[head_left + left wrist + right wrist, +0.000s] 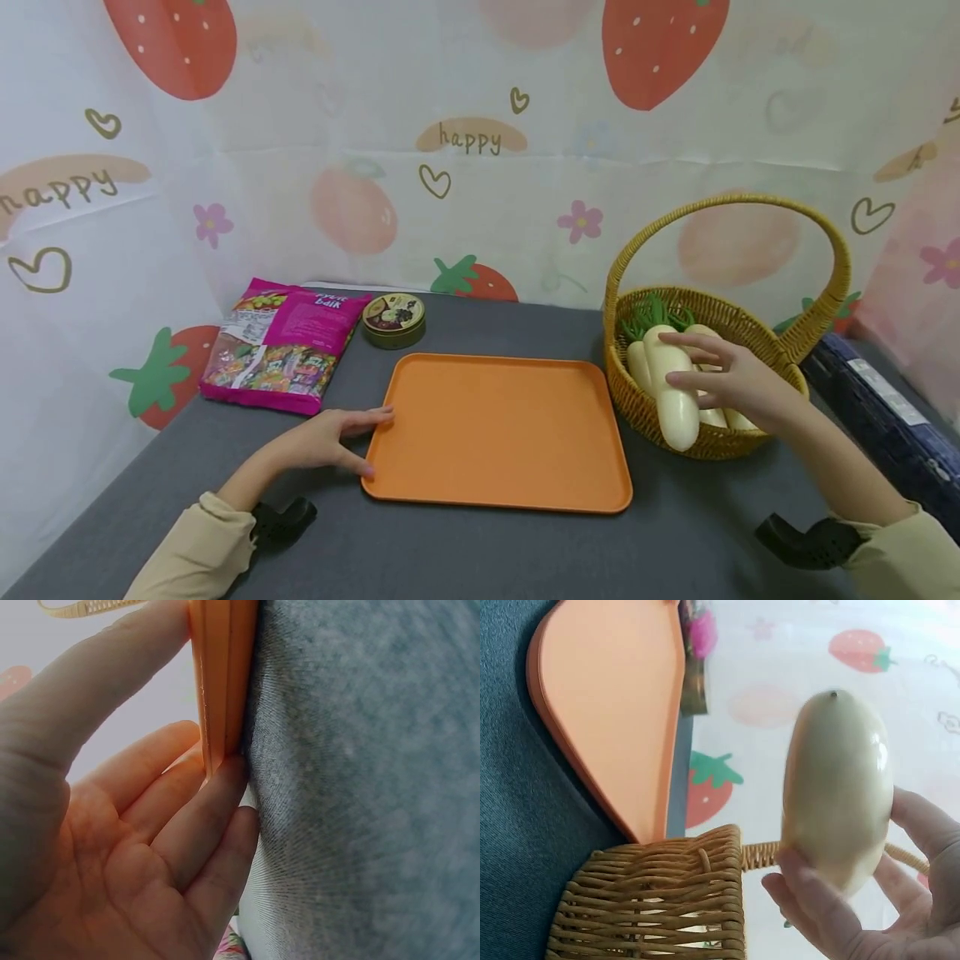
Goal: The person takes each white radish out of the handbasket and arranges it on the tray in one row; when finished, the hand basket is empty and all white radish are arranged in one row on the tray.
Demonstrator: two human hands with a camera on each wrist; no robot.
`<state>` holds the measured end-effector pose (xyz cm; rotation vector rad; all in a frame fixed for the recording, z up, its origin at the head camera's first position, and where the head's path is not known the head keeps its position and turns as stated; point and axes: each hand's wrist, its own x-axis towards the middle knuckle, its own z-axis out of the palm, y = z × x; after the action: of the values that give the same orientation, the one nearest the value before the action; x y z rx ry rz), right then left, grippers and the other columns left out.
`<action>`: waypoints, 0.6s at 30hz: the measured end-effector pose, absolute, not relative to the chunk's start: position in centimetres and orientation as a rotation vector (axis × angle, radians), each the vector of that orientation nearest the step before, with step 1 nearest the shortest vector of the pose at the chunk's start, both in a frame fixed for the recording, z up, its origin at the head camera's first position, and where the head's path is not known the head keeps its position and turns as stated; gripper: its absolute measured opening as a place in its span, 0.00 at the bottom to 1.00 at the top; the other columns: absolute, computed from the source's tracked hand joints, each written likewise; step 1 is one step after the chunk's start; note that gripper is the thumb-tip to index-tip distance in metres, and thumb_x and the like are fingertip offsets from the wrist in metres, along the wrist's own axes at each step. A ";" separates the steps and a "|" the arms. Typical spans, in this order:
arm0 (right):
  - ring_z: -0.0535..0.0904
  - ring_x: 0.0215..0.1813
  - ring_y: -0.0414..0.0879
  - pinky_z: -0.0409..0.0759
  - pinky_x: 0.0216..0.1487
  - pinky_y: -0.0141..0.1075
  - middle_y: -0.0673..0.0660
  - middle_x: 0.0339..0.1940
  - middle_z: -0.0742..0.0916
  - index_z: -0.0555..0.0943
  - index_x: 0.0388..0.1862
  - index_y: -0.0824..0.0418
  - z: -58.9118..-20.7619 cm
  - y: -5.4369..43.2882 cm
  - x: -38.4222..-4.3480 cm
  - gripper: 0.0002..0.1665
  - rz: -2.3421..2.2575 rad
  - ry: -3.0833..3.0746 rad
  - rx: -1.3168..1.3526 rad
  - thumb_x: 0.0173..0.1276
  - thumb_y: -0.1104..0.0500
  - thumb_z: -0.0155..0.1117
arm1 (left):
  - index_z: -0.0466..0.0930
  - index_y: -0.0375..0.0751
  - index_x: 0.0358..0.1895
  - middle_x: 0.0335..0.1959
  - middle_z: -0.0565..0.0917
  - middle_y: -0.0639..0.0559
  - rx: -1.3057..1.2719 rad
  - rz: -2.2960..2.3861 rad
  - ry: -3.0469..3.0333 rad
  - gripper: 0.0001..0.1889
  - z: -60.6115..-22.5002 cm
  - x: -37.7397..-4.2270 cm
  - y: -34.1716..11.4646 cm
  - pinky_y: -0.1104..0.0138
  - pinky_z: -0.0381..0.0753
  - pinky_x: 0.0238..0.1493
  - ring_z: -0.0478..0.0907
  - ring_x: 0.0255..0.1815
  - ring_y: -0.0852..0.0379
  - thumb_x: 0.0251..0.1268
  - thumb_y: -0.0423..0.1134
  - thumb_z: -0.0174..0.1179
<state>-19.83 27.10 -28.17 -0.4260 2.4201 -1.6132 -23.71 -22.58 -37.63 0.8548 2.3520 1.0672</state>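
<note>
My right hand (738, 383) holds a white radish (672, 392) with green leaves, fingers on one side and thumb on the other. The radish is raised over the front of the wicker basket (626, 392), its rounded tip pointing towards me. In the right wrist view the radish (838, 787) stands beside the basket's rim. More white radishes (711, 417) lie in the basket, partly hidden by the hand. At the left edge of the orange tray (498, 433), my left hand (326, 440) touches the rim with nearly straight fingers and thumb. In the left wrist view its fingertips (234, 776) press the tray's side.
A pink candy bag (288, 346) lies at the back left, beside a round tin (393, 320). Dark blue folded fabric (885, 400) lies right of the basket. A printed cloth (465, 217) hangs behind the grey-covered table (480, 550). The basket's tall handle (731, 200) arches over it.
</note>
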 end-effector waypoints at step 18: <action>0.68 0.56 0.62 0.77 0.42 0.47 0.71 0.65 0.58 0.63 0.65 0.62 -29.0 24.8 -16.6 0.31 -1.723 2.286 -0.492 0.64 0.62 0.58 | 0.60 0.31 0.64 0.64 0.61 0.40 0.913 1.084 2.334 0.38 -37.4 -23.6 -22.5 0.54 0.57 0.60 0.56 0.64 0.44 0.51 0.42 0.66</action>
<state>-16.57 24.76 -28.96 -0.4921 2.2855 -1.7233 -23.58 -22.46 -37.42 0.9133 2.3337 1.0843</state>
